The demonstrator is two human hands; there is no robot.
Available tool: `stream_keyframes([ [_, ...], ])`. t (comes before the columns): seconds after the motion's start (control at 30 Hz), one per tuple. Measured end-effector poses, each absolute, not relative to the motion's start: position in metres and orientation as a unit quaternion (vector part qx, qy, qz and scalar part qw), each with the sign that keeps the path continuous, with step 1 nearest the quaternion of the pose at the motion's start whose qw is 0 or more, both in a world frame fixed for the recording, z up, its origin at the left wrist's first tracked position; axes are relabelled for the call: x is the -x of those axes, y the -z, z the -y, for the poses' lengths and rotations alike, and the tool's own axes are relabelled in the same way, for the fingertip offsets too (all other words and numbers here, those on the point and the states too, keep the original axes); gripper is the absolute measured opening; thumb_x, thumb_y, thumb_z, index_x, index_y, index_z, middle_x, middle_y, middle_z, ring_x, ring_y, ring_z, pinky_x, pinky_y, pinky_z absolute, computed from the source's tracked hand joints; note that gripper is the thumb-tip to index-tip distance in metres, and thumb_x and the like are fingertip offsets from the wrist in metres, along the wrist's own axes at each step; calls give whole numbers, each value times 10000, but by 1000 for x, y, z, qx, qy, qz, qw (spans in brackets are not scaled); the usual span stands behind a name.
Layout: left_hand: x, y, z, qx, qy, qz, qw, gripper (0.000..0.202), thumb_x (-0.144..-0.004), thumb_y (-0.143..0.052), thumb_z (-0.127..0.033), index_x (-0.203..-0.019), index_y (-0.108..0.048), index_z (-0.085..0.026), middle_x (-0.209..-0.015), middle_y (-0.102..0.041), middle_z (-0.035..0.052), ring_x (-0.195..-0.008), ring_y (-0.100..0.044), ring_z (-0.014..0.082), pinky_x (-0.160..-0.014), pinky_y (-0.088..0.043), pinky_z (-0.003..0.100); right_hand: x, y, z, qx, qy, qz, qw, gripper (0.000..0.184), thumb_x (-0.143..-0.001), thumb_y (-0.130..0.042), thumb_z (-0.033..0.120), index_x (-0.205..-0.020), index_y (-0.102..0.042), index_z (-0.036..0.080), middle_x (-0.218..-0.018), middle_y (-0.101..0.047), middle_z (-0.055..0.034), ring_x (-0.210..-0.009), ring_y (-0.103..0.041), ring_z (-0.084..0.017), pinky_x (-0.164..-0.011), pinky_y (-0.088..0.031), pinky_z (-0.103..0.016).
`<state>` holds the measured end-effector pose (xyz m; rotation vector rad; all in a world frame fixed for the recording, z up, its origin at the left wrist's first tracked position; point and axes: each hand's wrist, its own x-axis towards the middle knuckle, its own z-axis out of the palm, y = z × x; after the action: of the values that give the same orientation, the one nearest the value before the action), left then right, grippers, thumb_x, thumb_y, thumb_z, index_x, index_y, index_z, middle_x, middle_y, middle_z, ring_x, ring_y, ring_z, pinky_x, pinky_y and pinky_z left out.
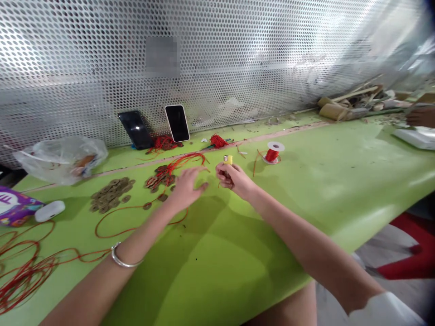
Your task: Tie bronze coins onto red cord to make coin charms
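Observation:
My right hand (234, 177) is closed around a yellow lighter (228, 159), whose metal-tipped top sticks up above the fist. To its left, my left hand (189, 185) hovers open, thumb and fingers apart, with nothing visible in it. Just beyond the left hand lie brown round coins with holes (154, 181), tangled with red cord (186, 157). A separate heap of similar coins (109, 195) is further left. A spool of red thread (272, 154) stands right of the lighter.
On the green table (238, 253), two phones (177, 123) lean at the back near a red thread bundle (218, 141). Left are a plastic bag (61, 158), a white case (50, 211) and loose red cord (29, 271). Another person's hand (421, 117) is far right. Perforated metal (217, 59) stands behind.

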<state>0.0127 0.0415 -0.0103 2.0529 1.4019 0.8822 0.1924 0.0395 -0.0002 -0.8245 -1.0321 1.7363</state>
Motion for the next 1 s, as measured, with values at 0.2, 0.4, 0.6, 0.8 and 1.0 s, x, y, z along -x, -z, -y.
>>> stream_keyframes([
  [0.2, -48, 7, -19, -727, -344, -459, 378, 240, -832, -557, -353, -927, -697, -183, -857, -745, 78, -748, -698, 191, -742, -562, 321, -197, -6, -37, 319, -692, 422, 492, 256, -661, -609, 339, -634, -395, 201, -501, -341, 77, -428, -237, -46, -418, -155, -216],
  [0.4, -16, -1, 1, -678, -384, -522, 346, 216, -813, -595, -345, -898, -724, -193, -838, -754, 82, -719, -701, 211, -713, -568, 338, -198, -5, -40, 327, -684, 413, 504, 251, -651, -600, 312, -640, -373, 206, -515, -345, 72, -430, -230, -46, -415, -158, -219],
  [0.6, 24, 4, 26, -684, -365, -580, 249, 221, -793, -631, -441, -855, -739, -257, -862, -755, 53, -813, -702, 243, -794, -552, 366, -199, -3, -39, 349, -685, 406, 494, 243, -653, -601, 290, -626, -375, 205, -511, -330, 71, -440, -226, -50, -415, -148, -219],
  [0.8, 45, 6, 34, -688, -365, -591, 208, 325, -813, -612, -453, -1076, -667, -269, -913, -747, 62, -861, -700, 250, -648, -532, 291, -206, -4, -42, 402, -627, 441, 500, 220, -668, -584, 302, -650, -387, 207, -528, -317, 69, -449, -216, -53, -421, -152, -223],
  [1.0, 40, -3, 40, -708, -360, -591, 144, 260, -846, -595, -382, -1078, -584, -263, -894, -747, 21, -764, -702, 204, -625, -476, 251, -213, -3, -43, 494, -425, 562, 509, 154, -711, -633, 294, -772, -546, 183, -671, -437, 24, -519, -287, -65, -454, -225, -224],
])
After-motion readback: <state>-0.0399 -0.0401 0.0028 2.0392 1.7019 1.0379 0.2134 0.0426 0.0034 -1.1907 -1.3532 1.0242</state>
